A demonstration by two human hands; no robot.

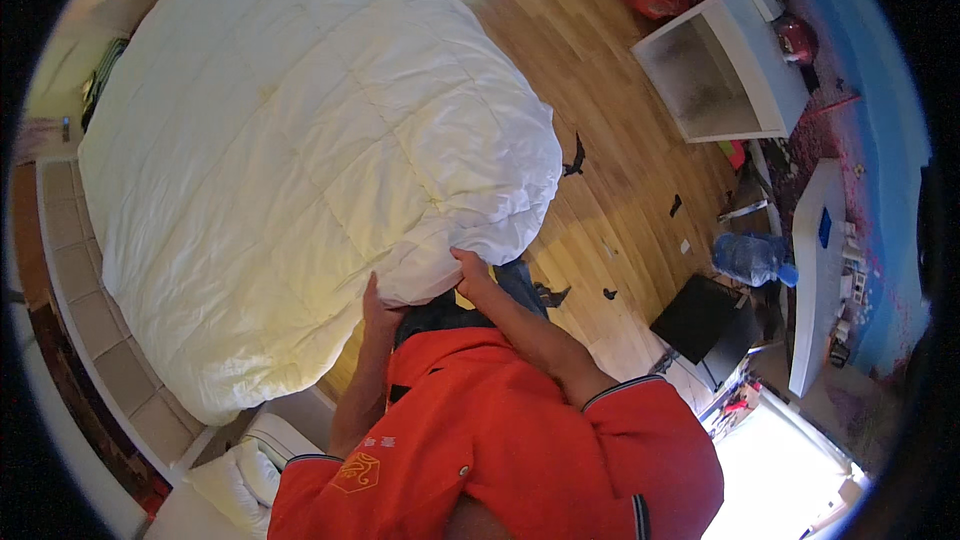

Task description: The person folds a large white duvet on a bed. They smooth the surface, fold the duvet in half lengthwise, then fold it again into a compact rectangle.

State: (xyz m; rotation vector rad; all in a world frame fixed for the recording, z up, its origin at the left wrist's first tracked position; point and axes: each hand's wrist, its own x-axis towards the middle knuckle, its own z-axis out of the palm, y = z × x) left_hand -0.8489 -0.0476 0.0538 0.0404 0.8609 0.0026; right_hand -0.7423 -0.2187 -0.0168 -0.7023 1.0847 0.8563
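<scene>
- On my remote feed, a person in a red, short-sleeved shirt (560,430) stands at the near edge of a large white quilt (290,130), both forearms reaching forward from the lower part of the view.
- I see the left hand (384,312) grasping the quilt's near edge, thumb raised along the fabric; the remaining fingers are mostly hidden from me.
- The right hand (472,276), just beside it, pinches the same edge, thumb on top, with a gathered fold of cloth between the two hands.
- The quilt fills the upper left of my view, stitched in broad lines and wrinkled most near the hands; its right side reaches out over the wood floor (620,180).
- Along the left, a tan padded panel (110,315) runs beside the quilt, and at lower left I spot a smaller heap of white bedding (238,485).
- Across the floor, dark scraps (676,205) lie scattered.
- To the right, a white open-fronted cabinet (790,90) stands tilted in my fisheye view, above a clear blue water jug (748,258), a black box-like object (690,315) and a white shelf-like panel (815,280) near a blue wall (895,120).
</scene>
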